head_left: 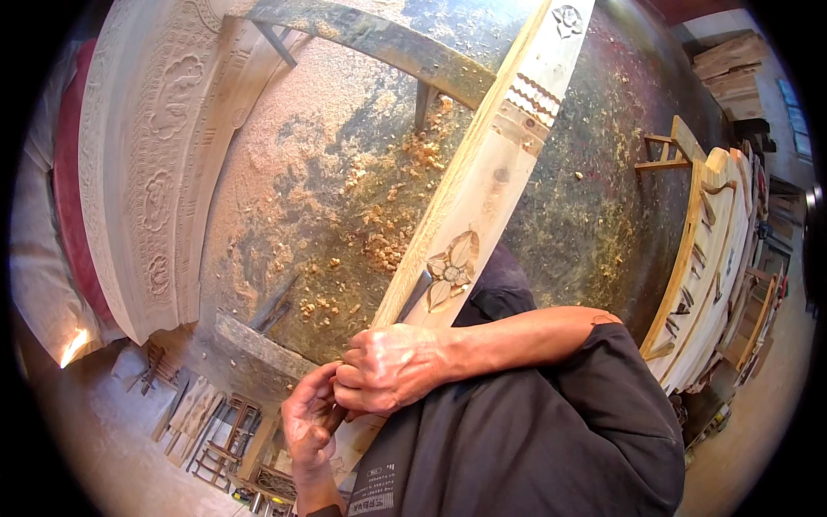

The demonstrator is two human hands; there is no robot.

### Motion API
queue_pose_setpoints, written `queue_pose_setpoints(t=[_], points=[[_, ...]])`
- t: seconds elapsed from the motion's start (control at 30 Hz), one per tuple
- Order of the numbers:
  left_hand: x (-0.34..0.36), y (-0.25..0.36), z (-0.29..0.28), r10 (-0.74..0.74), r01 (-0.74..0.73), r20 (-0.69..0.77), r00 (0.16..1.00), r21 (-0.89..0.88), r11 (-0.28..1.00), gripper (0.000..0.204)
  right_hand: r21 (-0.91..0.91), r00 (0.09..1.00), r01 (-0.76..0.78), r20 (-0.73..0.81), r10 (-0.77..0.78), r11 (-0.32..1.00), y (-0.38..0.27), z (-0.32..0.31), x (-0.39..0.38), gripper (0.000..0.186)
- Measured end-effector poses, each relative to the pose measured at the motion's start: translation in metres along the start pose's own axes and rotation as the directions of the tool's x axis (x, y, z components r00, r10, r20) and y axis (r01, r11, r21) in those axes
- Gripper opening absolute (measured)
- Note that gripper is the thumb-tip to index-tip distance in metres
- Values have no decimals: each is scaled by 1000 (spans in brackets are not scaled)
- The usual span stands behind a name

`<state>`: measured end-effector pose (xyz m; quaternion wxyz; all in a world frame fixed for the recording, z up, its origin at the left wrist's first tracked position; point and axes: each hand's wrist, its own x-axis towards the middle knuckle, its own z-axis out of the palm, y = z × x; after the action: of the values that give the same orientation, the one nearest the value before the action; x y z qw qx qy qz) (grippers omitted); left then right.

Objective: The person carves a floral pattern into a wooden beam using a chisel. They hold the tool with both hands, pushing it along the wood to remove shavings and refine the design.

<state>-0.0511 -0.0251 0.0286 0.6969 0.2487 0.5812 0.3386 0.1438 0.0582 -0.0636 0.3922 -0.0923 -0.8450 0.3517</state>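
A long pale wooden plank slants from the top right down under my hands. A flower is carved in its face, with dark-edged petals. Just beside the flower a grey metal blade, like a chisel's, reaches up the plank from my right fist. Closed over the plank's near end, my right hand hides the handle. My left hand is closed too, its fingertips bent in against the right hand's fingers. Whatever lies between them cannot be made out. Part of another carving shows below my hands.
Wooden trestles cross beneath the plank. A large carved panel stands at the left. Wood shavings and pale sawdust lie on the floor. At the right, a bench carries a row of carving tools. Wooden frames stand at lower left.
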Motion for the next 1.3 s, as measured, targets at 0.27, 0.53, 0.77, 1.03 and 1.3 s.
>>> queue_pose_setpoints(t=[0.27,0.53,0.77,1.03,1.3], points=[[3,-11,-4,41,-41,-3,999,-52,998,105,-74,991,0,134,10,997,-2,1,-3,26],[3,3,-12,136,-138,-45,990,-46,989,111,-204,996,16,88,2,979,-7,2,15,21],[4,4,-11,107,-108,-31,994,-47,993,110,-95,998,-41,50,46,995,-4,7,7,23],[7,4,-11,105,-105,-11,994,-44,993,109,-51,999,-45,-31,44,998,-2,4,8,23],[22,13,-21,155,-155,40,987,-21,988,106,-166,995,-82,-75,71,983,-3,2,14,21]])
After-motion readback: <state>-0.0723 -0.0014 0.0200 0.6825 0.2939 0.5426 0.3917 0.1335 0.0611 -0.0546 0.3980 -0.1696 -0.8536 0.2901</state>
